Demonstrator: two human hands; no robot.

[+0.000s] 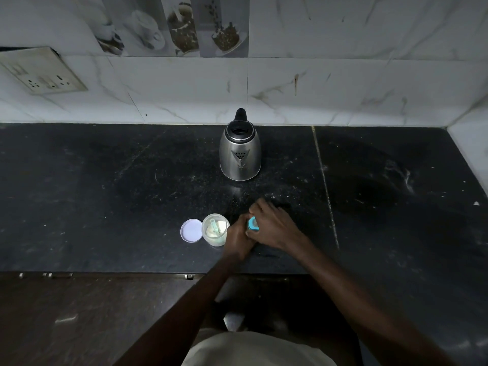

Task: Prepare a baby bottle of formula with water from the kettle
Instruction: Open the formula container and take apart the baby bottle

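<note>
Near the front edge of the dark, speckled stone worktop (105, 194), about midway along it, both hands hold the baby bottle (253, 225), of which only a round turquoise collar shows. The left hand (239, 240) is wrapped round its body and the right hand (274, 225) is curled over its top. Just left of them stands an open, clear round jar (215, 229) of pale powder with a turquoise scoop (214, 225) in it and its flat white lid (191, 230) touching its left side, while the shiny steel kettle (239, 151), rounded with a black lid and handle, sits well apart by the back edge.
</note>
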